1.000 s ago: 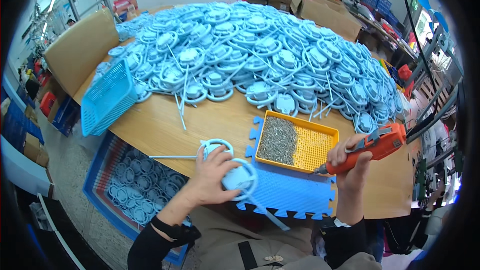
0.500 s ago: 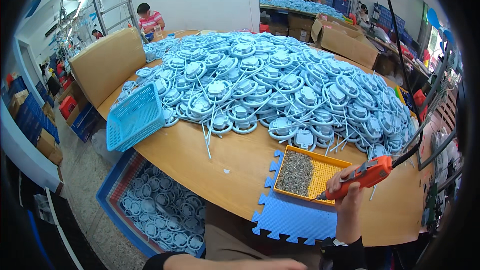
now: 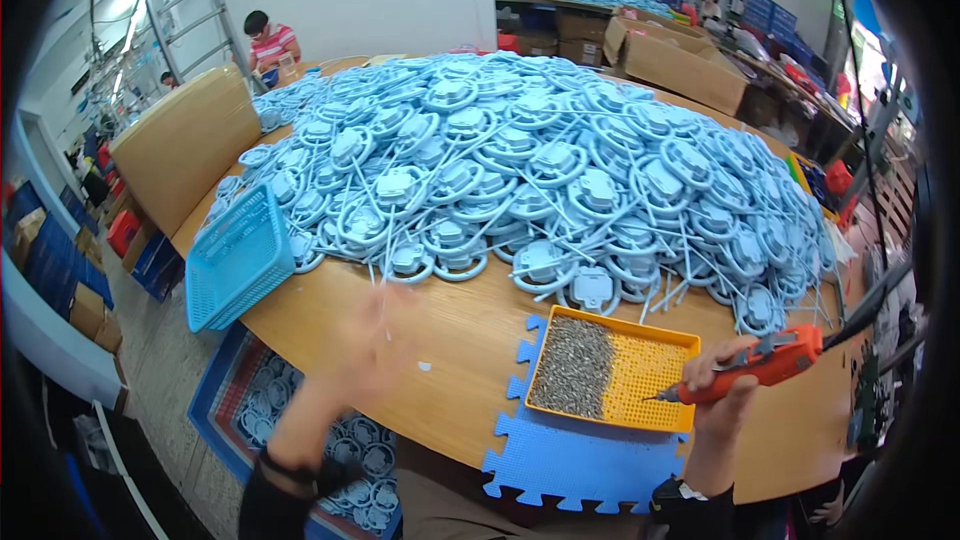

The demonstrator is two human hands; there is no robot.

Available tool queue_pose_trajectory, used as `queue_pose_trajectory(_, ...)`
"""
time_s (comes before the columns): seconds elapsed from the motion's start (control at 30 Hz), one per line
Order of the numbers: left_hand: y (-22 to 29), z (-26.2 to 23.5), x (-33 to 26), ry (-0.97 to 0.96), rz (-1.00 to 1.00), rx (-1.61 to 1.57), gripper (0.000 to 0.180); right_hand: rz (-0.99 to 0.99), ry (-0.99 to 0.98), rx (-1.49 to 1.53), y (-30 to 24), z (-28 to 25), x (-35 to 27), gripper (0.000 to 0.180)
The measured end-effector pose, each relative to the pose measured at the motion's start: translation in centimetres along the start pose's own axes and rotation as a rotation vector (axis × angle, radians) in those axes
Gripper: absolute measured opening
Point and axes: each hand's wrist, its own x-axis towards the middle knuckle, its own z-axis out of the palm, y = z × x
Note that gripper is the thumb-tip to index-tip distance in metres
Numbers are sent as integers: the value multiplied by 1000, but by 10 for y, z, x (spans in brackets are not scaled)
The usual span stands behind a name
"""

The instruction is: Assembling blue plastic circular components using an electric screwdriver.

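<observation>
Right fingers [image 3: 703, 372] wrap a red-orange electric screwdriver [image 3: 775, 360] at the right edge of a yellow plastic tray [image 3: 650, 377]; a knock could scatter grey metal screws [image 3: 572, 368]. Left of it, the blurred left hand's [image 3: 372, 342] grip I cannot tell; tugging could topple light-blue plastic rings [image 3: 500, 155] heaped beyond it.

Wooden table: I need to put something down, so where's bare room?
The table is bare between the blue basket and yellow tray, partly beneath the blurred left hand, save a white scrap. The blue mat is bare before the tray. Piled blue parts crowd the back.
</observation>
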Motion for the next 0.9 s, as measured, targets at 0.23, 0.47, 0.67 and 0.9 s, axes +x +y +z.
queue_pose_trajectory(0.23, -199, -21, 53, -231, -281, 661, 65, -4, -13, -67, -1, -17, 9, 64)
queue_pose_trajectory(0.47, -135, 0, 39, -138, -111, 659, 48, 130, -47, -27, 3, -18, 9, 56)
queue_pose_trajectory(0.67, -20, -7, -3, -76, 161, 838, 32, 63, -71, -24, 29, -9, 22, 54)
queue_pose_trajectory(0.9, 82, 27, -9, -359, 376, 469, 28, 90, -153, 29, 43, -14, 15, 52)
